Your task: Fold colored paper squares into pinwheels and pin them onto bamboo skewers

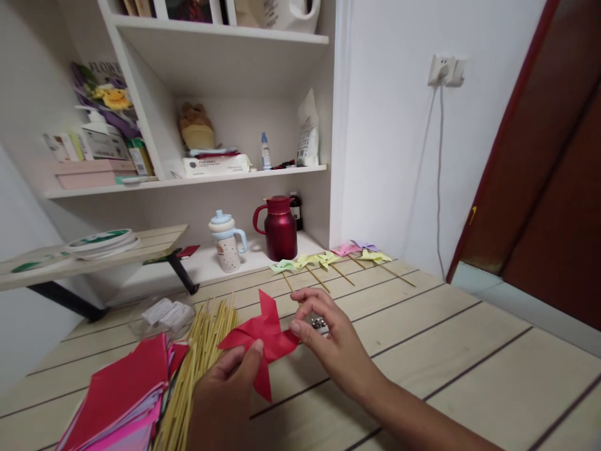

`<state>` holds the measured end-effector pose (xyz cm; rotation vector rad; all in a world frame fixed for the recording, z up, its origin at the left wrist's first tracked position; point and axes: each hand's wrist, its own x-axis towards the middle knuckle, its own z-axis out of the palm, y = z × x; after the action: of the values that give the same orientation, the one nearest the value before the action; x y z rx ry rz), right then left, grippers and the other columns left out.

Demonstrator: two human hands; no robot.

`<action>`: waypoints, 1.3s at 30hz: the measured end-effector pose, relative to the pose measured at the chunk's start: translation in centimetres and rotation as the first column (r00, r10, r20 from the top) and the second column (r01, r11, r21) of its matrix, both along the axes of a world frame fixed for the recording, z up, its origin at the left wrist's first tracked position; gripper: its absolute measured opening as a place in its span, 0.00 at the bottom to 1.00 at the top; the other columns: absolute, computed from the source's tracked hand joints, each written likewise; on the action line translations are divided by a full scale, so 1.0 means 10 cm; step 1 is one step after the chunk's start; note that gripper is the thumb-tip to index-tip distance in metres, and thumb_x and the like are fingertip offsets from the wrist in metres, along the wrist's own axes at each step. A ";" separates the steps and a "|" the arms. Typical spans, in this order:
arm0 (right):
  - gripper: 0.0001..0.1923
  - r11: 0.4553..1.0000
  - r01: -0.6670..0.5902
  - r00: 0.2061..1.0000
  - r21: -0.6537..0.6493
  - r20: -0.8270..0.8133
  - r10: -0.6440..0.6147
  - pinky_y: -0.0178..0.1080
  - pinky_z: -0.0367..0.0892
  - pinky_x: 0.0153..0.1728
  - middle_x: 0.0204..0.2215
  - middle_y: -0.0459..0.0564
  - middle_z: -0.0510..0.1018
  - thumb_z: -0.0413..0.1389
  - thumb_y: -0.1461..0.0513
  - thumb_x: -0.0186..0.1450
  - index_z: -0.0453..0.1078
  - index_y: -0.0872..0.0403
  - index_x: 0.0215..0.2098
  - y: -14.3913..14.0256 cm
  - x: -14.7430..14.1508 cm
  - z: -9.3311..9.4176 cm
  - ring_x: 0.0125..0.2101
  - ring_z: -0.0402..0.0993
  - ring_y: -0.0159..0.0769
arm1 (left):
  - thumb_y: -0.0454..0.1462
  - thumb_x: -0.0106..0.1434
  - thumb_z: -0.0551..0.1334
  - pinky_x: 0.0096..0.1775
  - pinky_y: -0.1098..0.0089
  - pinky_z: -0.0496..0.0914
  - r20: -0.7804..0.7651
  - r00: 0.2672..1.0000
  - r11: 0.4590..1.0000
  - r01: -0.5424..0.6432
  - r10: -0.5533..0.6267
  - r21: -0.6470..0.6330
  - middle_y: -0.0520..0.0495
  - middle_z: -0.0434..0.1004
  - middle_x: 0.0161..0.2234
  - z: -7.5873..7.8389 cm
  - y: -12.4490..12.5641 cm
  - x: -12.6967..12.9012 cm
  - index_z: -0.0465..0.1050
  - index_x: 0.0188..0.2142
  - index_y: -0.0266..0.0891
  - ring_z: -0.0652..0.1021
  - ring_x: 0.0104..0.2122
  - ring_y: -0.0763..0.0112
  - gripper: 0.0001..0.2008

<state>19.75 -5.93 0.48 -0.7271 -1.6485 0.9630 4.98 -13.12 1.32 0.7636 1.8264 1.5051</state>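
Note:
A red paper pinwheel (270, 335) with folded blades is held up over the table, without a stick showing. My left hand (230, 382) pinches it near the middle, thumb on top. At its right blade is my right hand (331, 335), thumb and forefinger drawn together; whether they grip the blade tip or some small thing, I cannot make out. Just behind those fingers sit small shiny metal pieces (319, 322), partly hidden. A bundle of thin yellowish sticks (206, 338) lies left of the pinwheel, beside a stack of coloured paper sheets (124, 382) with red on top.
Several finished pinwheels on sticks (323, 258) lie at the table's back edge. A clear plastic box (162, 316) is behind the sticks. Beyond stand a speckled cup (228, 244) and a red jug (280, 228). On the left is a small raised stand (159, 238) with round discs.

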 end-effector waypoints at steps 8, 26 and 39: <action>0.09 1.000 -0.010 0.997 -0.020 0.080 0.011 0.48 0.57 0.60 0.56 0.49 0.66 0.71 0.62 0.52 0.76 0.49 0.28 -0.05 -0.04 -0.01 0.60 0.61 0.46 | 0.49 0.45 0.66 0.28 0.72 0.68 -0.092 0.990 0.993 0.100 -0.106 -0.066 0.53 0.74 0.19 0.11 -0.03 -0.08 0.78 0.19 0.44 0.72 0.25 0.68 0.12; 0.05 0.991 -0.060 0.998 -0.122 0.014 0.062 0.50 0.59 0.57 0.50 0.51 0.76 0.65 0.63 0.59 0.77 0.51 0.25 -0.05 -0.02 0.04 0.54 0.69 0.44 | 0.46 0.50 0.69 0.35 0.68 0.76 -0.115 0.967 0.972 0.217 -0.226 -0.086 0.50 0.85 0.28 0.12 -0.05 -0.16 0.84 0.26 0.46 0.82 0.33 0.59 0.09; 0.08 0.997 -0.062 0.998 -0.051 0.029 0.064 0.49 0.60 0.56 0.49 0.50 0.77 0.66 0.67 0.56 0.75 0.51 0.22 -0.07 -0.04 0.05 0.53 0.71 0.43 | 0.44 0.49 0.68 0.26 0.68 0.74 -0.190 0.977 0.995 0.095 -0.097 -0.020 0.49 0.82 0.21 0.23 -0.07 -0.05 0.82 0.21 0.45 0.81 0.24 0.60 0.07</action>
<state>19.31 -6.67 1.01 -0.7301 -1.6874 1.0462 4.51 -13.82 3.65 1.0064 1.9050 1.4004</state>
